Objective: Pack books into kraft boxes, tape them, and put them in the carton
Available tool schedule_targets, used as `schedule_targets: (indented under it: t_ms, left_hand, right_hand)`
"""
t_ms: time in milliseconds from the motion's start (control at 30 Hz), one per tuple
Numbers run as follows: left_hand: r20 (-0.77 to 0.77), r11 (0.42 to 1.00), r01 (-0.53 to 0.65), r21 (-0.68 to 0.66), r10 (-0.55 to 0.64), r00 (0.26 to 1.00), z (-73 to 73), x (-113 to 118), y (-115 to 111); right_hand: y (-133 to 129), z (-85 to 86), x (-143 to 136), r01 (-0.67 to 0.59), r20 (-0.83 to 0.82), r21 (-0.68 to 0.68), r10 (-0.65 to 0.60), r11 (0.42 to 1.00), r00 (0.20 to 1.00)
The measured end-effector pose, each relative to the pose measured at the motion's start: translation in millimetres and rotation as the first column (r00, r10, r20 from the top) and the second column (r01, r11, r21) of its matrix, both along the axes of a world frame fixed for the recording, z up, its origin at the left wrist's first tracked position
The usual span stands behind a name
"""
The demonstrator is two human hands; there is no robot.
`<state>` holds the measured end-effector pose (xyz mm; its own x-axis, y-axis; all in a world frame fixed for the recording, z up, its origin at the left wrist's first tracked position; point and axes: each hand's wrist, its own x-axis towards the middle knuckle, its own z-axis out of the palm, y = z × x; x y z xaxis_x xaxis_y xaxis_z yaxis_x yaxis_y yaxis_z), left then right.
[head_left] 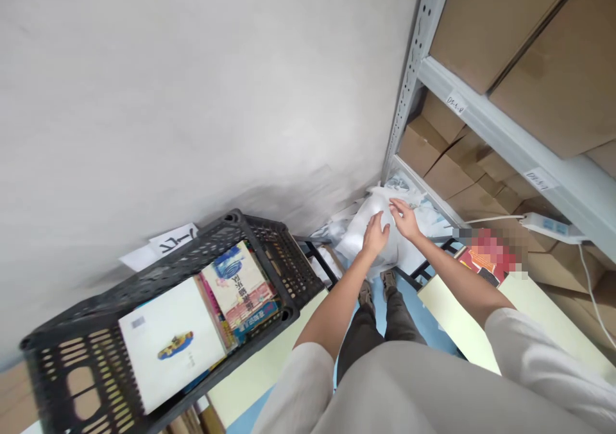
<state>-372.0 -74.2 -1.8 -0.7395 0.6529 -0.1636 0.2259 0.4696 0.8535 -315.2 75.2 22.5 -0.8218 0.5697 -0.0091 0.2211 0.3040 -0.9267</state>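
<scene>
My left hand [376,235] and my right hand [405,219] are close together in front of me, fingers stretched out and a gap between them. Both are over a heap of white, translucent plastic [356,232], which looks like a bag or film, in the corner between wall and shelf. Neither hand visibly grips anything; whether the right fingertips touch the plastic, I cannot tell.
To my left, a black plastic crate [283,313] holds picture books [168,344]. Metal shelving [510,138] with cardboard boxes [486,23] rises on the right. A power strip [553,226] with a white cable hangs near a red book [491,254]. Pale boards flank my legs.
</scene>
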Motion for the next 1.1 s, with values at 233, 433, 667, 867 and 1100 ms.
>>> schedule_targets:
  t_ms: [233, 433, 667, 867, 1100]
  left_hand:
    - [0.03, 0.984, -0.137, 0.112, 0.135, 0.99, 12.3, -31, 28]
    - [0.015, 0.99, -0.109, 0.09, 0.108, 0.994, 23.1, -37, 36]
    - [-0.145, 0.995, 0.092, 0.036, -0.086, 0.986, 56.4, -34, 38]
    - [-0.324, 0.974, 0.22, -0.061, -0.228, 0.918, 97.8, -27, 32]
    - [-0.425, 0.912, 0.396, -0.111, -0.403, 0.81, 132.0, 17, 46]
  right_hand:
    - [-9, 23.5, -2, 0.032, 0.017, -0.397, -0.027, 0.917, 0.999]
    - [11, 41.8, 11, 0.002, 0.042, -0.239, 0.008, 0.971, 0.999]
    - [38, 86.2, 37, -0.186, 0.282, 0.636, -0.001, 0.749, 0.959]
    - [53, 108.7, 70, -0.24, 0.317, 0.697, 0.01, 0.676, 0.948]
    - [36, 132.1, 172, -0.066, 0.257, 0.765, -0.211, 0.64, 0.943]
